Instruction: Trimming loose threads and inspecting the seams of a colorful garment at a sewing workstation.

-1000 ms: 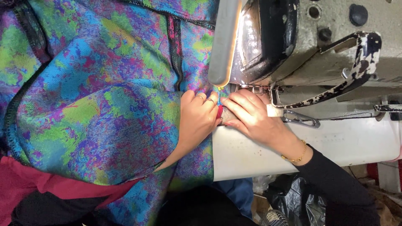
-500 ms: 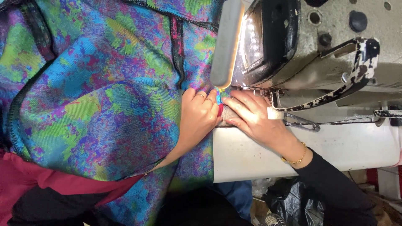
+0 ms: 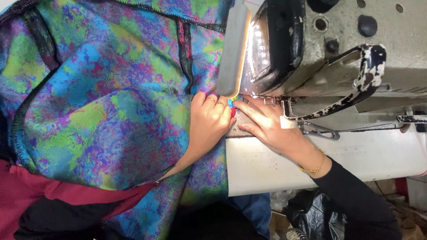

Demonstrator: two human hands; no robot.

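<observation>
A large fabric (image 3: 111,115) printed in blue, green and purple blotches, with black stitched seams, spreads over the left of the view. My left hand (image 3: 209,122) lies on it with curled fingers that pinch its edge beside the needle area; the wrist is hidden under a fold. My right hand (image 3: 271,129), with a gold bracelet and a black sleeve, presses its fingers on the same edge on the white machine bed (image 3: 338,160). The fingertips of both hands almost touch under the grey sewing machine head (image 3: 329,49).
A lit lamp bar (image 3: 233,49) is fixed along the machine head above my hands. Dark red cloth (image 3: 26,195) lies at the lower left. Black plastic bags (image 3: 316,213) sit below the bed's edge.
Both hands stay together at the needle area on the fabric edge. The view has shifted slightly, and the fabric has barely moved.
</observation>
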